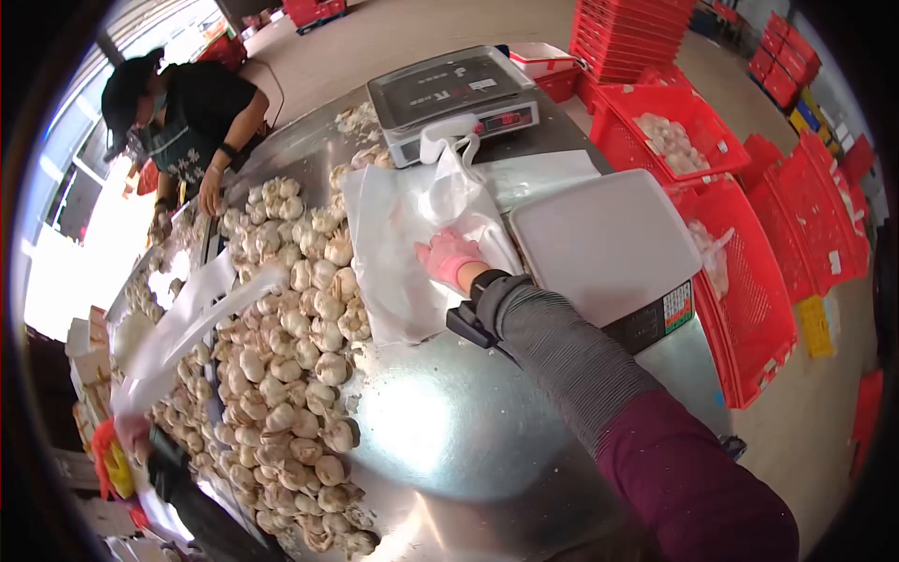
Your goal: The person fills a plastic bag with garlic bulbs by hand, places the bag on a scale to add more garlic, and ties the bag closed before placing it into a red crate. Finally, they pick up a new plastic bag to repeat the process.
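In the head view, my right hand (pixel 449 258), in a pink glove, lies palm down on a pile of white plastic bags (pixel 393 290), its fingers apart. At the left edge my left hand (pixel 136 433) is closed on one end of a white plastic bag (pixel 183 328), which stretches blurred over the garlic; its fingers are partly smeared. A thick spread of garlic bulbs (pixel 281 365) covers the table between my hands. Just right of my right hand is a scale (pixel 604 244) with a pale flat pan.
A second scale (pixel 454 89) with a red display stands at the table's far end. Across the garlic, a co-worker (pixel 192 122) in dark clothes reaches to the table (pixel 431 440). Red crates (pixel 740 290) line the right side, some holding white bags.
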The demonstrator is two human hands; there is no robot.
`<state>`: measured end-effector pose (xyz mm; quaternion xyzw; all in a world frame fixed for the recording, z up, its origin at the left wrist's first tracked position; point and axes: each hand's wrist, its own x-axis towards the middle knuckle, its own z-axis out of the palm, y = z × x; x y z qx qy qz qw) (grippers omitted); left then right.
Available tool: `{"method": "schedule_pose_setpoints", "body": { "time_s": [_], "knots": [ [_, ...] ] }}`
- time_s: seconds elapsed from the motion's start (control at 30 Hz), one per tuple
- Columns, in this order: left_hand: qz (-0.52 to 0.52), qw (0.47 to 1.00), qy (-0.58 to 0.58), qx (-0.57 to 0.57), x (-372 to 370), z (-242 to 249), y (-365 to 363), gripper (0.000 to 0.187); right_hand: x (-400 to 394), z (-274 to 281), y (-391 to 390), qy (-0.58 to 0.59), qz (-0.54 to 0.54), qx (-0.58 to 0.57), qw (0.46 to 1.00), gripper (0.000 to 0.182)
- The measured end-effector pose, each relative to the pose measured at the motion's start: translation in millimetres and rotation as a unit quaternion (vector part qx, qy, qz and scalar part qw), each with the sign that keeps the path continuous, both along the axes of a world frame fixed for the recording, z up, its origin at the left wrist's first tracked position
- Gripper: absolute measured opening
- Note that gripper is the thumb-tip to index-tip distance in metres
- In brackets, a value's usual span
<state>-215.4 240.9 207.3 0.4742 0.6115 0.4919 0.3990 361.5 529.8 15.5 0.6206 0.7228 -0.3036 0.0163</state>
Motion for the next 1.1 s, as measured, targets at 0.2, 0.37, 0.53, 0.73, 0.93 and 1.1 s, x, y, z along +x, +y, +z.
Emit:
{"method": "schedule_pose_setpoints", "body": {
  "time_s": [0.2, 0.37, 0.53, 0.73, 0.93, 1.1],
  "knots": [
    [0.034, 0.959, 0.281, -0.014, 399.9, 55.9, -19.1, 0.01, -97.2, -39.1, -158.1, 0.082, 0.233, 0.189, 0.951, 0.053],
    [0.113, 0.883, -0.372, -0.262, 543.7, 116.5, -145.0, 0.026, 245.5, -103.0, -235.1, 0.688, 0.219, -0.011, 0.691, 0.064],
    [0.304, 0.942, -0.138, 0.046, 574.3, 46.3, -173.4, 0.028, 399.2, 14.6, -263.7, 0.848, 0.261, -0.315, 0.336, 0.08],
    [0.205, 0.975, -0.083, 0.037, 568.5, 36.7, -216.4, 0.023, 326.9, 155.5, -318.4, 0.814, 0.214, -0.442, 0.31, 0.109],
    [0.187, 0.981, 0.034, -0.024, 569.4, 70.6, -216.4, 0.031, 289.3, 191.0, -342.6, 0.597, 0.21, -0.252, 0.732, 0.062],
    [0.262, 0.959, 0.101, -0.031, 519.6, 44.1, -221.3, 0.027, 256.9, 152.0, -350.4, 0.66, -0.038, -0.426, 0.618, 0.017]
  ]
}}
